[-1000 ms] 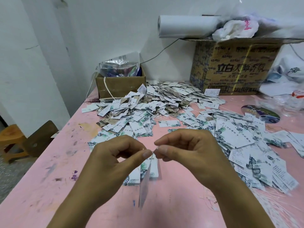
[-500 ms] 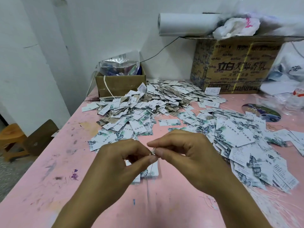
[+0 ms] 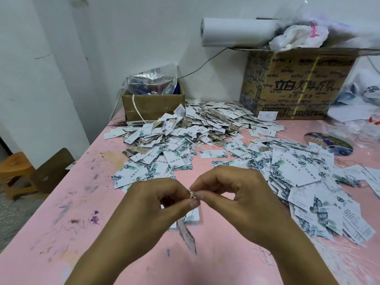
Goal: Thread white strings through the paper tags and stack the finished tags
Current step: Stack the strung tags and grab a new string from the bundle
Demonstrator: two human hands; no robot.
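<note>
Where left hand pinches, tag hangs below

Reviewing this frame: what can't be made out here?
Head view only.
- String: too thin to see, covered where the left hand and right hand pinch together.
- Hanging tag: blurred; print and hole unreadable, top hidden by the left thumb.
- Small stack beneath: mostly behind the left hand.
- Small box: contents covered by a foil bag.
- Loose strings: cut off by the lower right edge.
</note>
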